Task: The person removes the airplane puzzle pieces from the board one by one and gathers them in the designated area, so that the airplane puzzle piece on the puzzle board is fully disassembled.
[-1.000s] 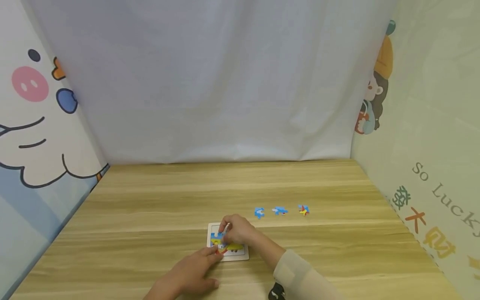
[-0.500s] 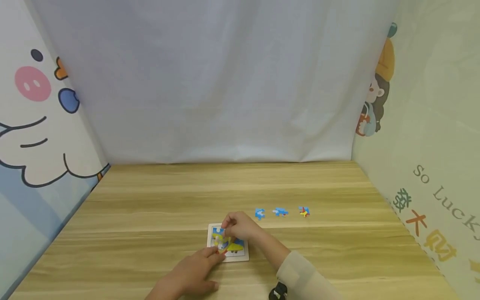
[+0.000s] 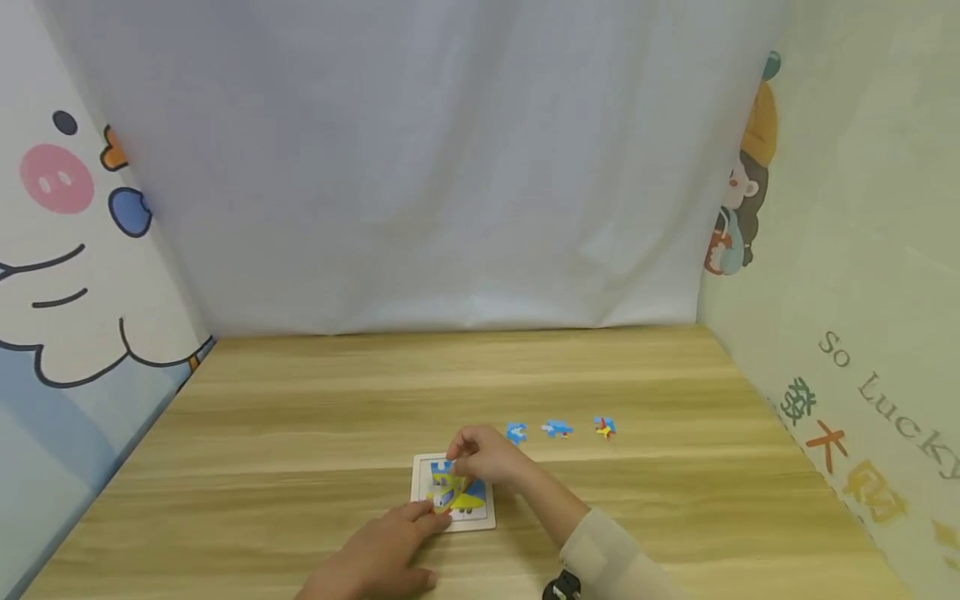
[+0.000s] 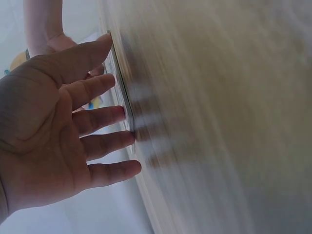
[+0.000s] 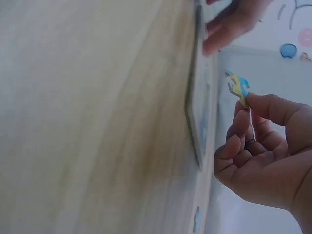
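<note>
Access to the puzzle tray [image 3: 480, 526] is obstructed near-left by the left grip [image 3: 397, 542] and far-right by the right grip [image 3: 483, 455]; passage is left open across the table [image 3: 285, 433] leftward.

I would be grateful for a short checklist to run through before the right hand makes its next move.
1. Piece firmly pinched: ok; the right hand holds the yellow-and-blue piece between thumb and finger.
2. Board steadied: ok; the left hand has its fingertips on the near side of the puzzle board.
3. Board flat on the table: ok.
4. Held piece seated: not ok; it is raised off the board.
5. Place for it in view: cannot tell; hands and piece hide part of the board.
6. Loose pieces out of the way: ok; three lie apart, beyond the board to the right.
</note>
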`<control>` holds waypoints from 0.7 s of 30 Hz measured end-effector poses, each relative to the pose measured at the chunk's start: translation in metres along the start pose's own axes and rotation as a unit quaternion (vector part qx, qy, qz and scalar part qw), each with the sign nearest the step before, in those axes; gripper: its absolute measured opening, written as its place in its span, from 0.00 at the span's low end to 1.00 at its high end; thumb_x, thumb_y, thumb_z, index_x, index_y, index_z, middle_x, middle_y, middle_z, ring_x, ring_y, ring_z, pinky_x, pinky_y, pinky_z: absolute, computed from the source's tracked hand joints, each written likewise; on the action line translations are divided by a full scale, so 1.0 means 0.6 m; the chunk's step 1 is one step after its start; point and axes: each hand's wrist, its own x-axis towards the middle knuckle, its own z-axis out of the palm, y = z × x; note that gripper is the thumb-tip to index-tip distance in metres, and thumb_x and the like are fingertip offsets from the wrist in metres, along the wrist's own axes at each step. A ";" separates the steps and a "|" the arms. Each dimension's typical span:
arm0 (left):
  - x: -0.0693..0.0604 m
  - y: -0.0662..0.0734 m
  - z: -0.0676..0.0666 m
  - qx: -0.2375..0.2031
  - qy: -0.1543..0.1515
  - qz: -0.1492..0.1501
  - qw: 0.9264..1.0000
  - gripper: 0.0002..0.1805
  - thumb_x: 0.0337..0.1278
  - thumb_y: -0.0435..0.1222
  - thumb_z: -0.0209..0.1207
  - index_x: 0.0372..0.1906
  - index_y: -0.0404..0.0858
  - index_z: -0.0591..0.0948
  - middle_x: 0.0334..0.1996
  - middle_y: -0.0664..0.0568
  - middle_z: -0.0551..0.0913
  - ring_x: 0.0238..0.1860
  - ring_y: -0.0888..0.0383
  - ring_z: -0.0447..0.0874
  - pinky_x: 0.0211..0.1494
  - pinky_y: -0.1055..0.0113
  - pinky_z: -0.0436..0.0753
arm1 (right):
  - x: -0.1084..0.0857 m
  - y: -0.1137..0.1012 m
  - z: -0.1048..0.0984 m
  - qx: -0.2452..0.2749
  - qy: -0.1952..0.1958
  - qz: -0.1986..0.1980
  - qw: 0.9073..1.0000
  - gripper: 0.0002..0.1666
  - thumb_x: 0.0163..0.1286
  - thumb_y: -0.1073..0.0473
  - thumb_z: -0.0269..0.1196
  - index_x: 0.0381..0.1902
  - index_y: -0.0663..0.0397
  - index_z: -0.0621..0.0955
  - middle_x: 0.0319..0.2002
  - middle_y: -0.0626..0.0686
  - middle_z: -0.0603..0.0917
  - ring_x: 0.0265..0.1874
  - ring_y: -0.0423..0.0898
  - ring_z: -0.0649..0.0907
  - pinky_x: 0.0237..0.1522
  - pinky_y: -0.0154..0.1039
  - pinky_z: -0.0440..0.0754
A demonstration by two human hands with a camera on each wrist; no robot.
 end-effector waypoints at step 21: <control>0.011 -0.002 0.007 0.011 0.000 -0.007 1.000 0.32 0.41 0.46 0.67 0.57 0.41 0.77 0.56 0.41 0.72 0.57 0.42 0.69 0.54 0.45 0.71 | -0.058 0.023 -0.081 -0.032 -0.009 -0.016 0.999 0.10 0.56 0.71 0.58 0.38 0.64 0.80 0.19 0.48 0.72 0.22 0.42 0.71 0.26 0.34 0.69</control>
